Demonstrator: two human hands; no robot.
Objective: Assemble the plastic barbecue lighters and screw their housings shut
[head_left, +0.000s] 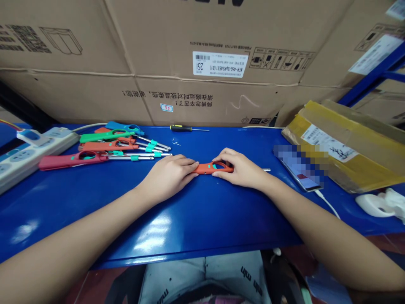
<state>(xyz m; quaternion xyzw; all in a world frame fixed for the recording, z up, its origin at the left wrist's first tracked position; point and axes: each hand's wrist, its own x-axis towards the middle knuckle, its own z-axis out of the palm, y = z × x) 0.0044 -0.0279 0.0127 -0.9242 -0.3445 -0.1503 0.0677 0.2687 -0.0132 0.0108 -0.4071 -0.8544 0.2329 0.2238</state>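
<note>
An orange long-nosed lighter [204, 169] lies across the blue table, with both hands on it. My left hand [174, 173] is closed round its handle end. Near the trigger loop, my right hand [242, 169] grips the other end between thumb and fingers. The lighter's metal tip pokes out to the right, past my right hand. To the left lie several more lighters in a pile, among them a red one [72, 160], an orange one [109, 145] and a green one [103, 136].
At the back of the table lie a yellow-and-black screwdriver [181, 128] and several tiny screws [176, 142]. A power strip [34, 150] runs along the left. On the right are a phone [297, 169] on a cable and a taped cardboard box [344, 143]. Large cartons [171, 88] wall off the back.
</note>
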